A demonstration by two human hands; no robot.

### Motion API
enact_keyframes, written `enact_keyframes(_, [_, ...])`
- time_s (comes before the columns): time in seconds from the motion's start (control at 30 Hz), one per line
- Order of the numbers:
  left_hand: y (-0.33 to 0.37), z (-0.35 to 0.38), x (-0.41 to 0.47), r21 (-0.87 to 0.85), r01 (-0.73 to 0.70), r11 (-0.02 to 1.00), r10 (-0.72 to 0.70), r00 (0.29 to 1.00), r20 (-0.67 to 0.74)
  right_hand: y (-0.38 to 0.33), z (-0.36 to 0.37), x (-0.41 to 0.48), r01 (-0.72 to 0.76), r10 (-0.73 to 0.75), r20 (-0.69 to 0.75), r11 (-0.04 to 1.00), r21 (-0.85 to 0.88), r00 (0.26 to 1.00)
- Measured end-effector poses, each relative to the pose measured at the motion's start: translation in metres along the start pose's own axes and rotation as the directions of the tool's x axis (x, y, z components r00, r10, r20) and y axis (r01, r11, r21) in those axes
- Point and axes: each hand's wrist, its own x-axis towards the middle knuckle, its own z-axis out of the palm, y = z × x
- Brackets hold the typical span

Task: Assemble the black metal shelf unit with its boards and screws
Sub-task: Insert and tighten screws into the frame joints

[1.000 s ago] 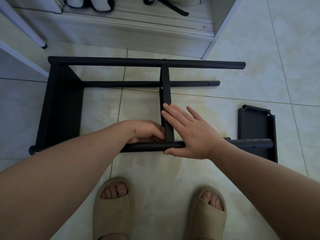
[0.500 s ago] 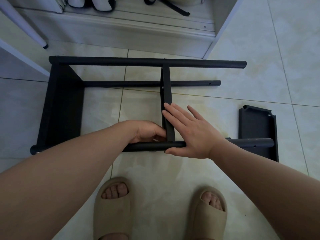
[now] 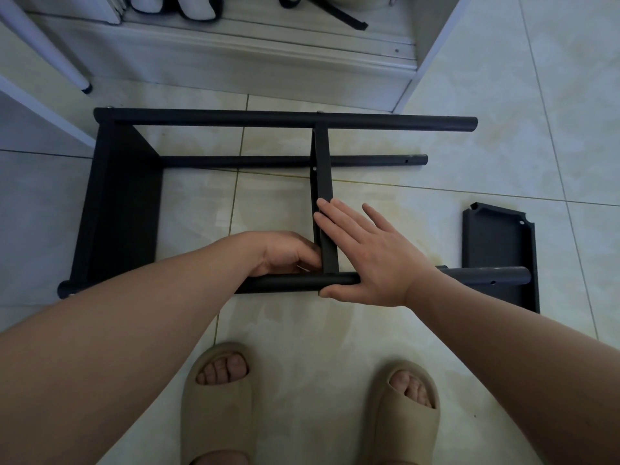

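Pale tiled floor [image 3: 503, 95] runs up to a white cabinet [image 3: 235, 58] beyond the hands. The frame [image 3: 285, 118] lies on its side on the floor, with an end board [image 3: 120, 203] fixed well left of the left grip [image 3: 285, 255]. The right grip [image 3: 372, 260] is spread flat. Its fingers lie straight against the middle board [image 3: 323, 182] and its thumb runs along the near tube [image 3: 288, 283] just beneath. The left grip touches the other side of that board, at the corner where board meets tube. Its fingers are curled in, but whether they pinch a screw or a tool is hidden.

Over the last second nothing has shifted: both grips keep their places and the board has not moved. I take this to mean a screw is being worked into this joint while the right grip holds the board square. A loose board [image 3: 496, 250] lies well right of the right grip, under the tube's end, and is probably next to fit.
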Motion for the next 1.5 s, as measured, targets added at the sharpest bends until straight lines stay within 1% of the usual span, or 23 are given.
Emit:
enact_keyframes(0.23, [-0.0019, -0.0011, 0.0004, -0.06, 0.007, 0.998, -0.006, 1.0, 0.017, -0.0004, -0.0003, 0.0, -0.002, 0.002, 0.001, 1.0, 0.004, 1.0])
enact_keyframes(0.43, [-0.0002, -0.001, -0.0002, -0.079, -0.009, 0.997, 0.011, 1.0, 0.026, -0.0005, -0.0003, -0.0001, -0.003, 0.003, 0.001, 1.0, 0.005, 1.0])
enact_keyframes(0.6, [0.0024, 0.0007, -0.0023, -0.159, 0.009, 0.987, -0.01, 1.0, -0.001, -0.0002, 0.0002, -0.0001, -0.003, 0.003, -0.009, 1.0, 0.008, 1.0])
enact_keyframes(0.63, [0.003, 0.0013, -0.0021, -0.148, 0.023, 0.989, -0.023, 1.0, 0.001, 0.0, 0.0002, -0.0001, -0.003, 0.003, -0.01, 1.0, 0.006, 1.0])
enact_keyframes(0.73, [0.0042, 0.0036, -0.0024, -0.019, 0.073, 0.997, -0.073, 0.997, 0.001, 0.0, 0.0005, -0.0002, -0.002, 0.002, -0.006, 1.0, 0.002, 1.0])
enact_keyframes(0.8, [0.0039, 0.0046, -0.0026, 0.02, 0.076, 0.997, -0.076, 0.997, -0.009, -0.0003, 0.0005, 0.0, -0.002, 0.002, -0.005, 1.0, 0.004, 1.0])
enact_keyframes(0.97, [0.004, 0.0037, -0.003, 0.012, 0.021, 1.0, -0.021, 1.0, -0.014, -0.0003, 0.0, 0.0002, -0.005, 0.005, -0.002, 1.0, 0.002, 1.0])
enact_keyframes(1.1, [0.0041, 0.0021, -0.0047, 0.027, 0.015, 1.0, -0.015, 1.0, -0.001, -0.0004, -0.0004, 0.0002, -0.006, 0.006, 0.001, 1.0, 0.004, 1.0])
enact_keyframes(1.5, [0.0043, 0.004, -0.0039, -0.033, -0.011, 0.999, 0.012, 1.0, 0.018, -0.0009, -0.0012, -0.0002, -0.005, 0.005, 0.0, 1.0, 0.004, 1.0])
